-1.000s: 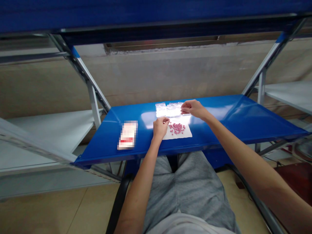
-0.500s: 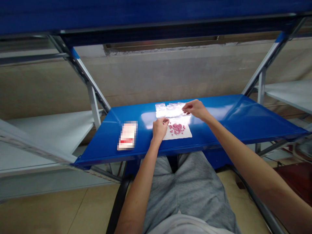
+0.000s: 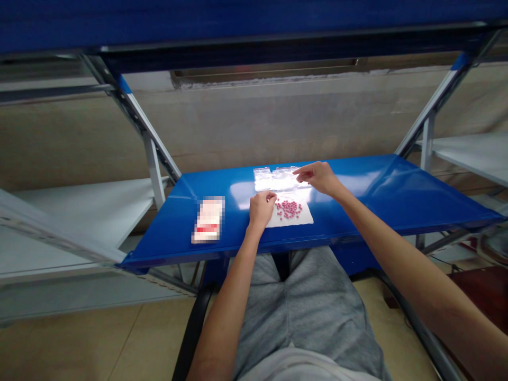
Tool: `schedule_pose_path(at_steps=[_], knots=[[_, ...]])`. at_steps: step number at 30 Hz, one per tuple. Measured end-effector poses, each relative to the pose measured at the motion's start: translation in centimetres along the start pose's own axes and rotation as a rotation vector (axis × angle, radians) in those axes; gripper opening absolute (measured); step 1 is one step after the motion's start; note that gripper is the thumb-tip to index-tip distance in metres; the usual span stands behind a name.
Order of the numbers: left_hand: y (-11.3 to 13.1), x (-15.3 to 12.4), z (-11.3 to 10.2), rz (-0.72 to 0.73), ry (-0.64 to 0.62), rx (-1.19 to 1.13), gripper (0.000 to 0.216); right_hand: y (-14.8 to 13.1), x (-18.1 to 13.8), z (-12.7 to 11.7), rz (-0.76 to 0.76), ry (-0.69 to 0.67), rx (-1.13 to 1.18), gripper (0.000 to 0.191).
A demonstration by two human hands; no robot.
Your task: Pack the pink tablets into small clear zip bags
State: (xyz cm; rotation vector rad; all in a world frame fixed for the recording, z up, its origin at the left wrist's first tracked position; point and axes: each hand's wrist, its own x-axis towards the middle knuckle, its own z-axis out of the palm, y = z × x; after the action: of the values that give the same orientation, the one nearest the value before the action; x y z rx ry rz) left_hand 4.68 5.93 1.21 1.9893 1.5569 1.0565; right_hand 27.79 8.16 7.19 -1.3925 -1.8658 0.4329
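Observation:
Many small reddish-pink pellets (image 3: 289,209) lie scattered on a white sheet, perhaps a tissue (image 3: 304,217), near the front of the blue table. At the sheet's left side is my left hand (image 3: 261,208), thumb and fingertips pinched together; anything between them is too small to make out. Behind the sheet are clear, shiny plastic bags: a small one (image 3: 262,179) on the left and others (image 3: 282,178) beside it. Over the right end of these bags is my right hand (image 3: 319,177), its index finger stretched out and apart from the lower fingers. Glare blurs the bags there.
A pixelated pale packet with a red band (image 3: 208,219) lies to the left on the blue table (image 3: 357,203). Metal shelf posts (image 3: 153,169) rise at both sides, and a blue shelf (image 3: 254,32) hangs overhead. Grey side shelves flank the table.
The fingers of my right hand have gone from a pinch to apart, the index finger now straightened over the bags. My left hand keeps its place by the sheet.

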Motion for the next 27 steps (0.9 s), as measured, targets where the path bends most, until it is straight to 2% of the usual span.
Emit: schedule_pose_path(at_steps=[3, 13, 17, 22, 27], knots=[[0.1, 0.0, 0.0, -0.004, -0.002, 0.004, 0.015, -0.3, 0.0, 0.1, -0.031, -0.002, -0.045, 0.031], [0.3, -0.1, -0.2, -0.003, -0.002, -0.002, 0.015, -0.5, -0.7, 0.2, -0.022, 0.118, -0.08, 0.007], [0.4, 0.0, -0.1, -0.005, -0.003, -0.006, 0.015, -0.3, -0.9, 0.3, -0.063, 0.138, -0.107, 0.008], [0.7, -0.1, 0.0, -0.004, -0.012, -0.012, 0.014, -0.3, -1.2, 0.9, -0.109, 0.154, -0.114, 0.019], [0.6, -0.1, 0.0, -0.008, -0.018, -0.02, 0.013, -0.5, -1.5, 1.1, -0.074, 0.151, -0.047, 0.019]])
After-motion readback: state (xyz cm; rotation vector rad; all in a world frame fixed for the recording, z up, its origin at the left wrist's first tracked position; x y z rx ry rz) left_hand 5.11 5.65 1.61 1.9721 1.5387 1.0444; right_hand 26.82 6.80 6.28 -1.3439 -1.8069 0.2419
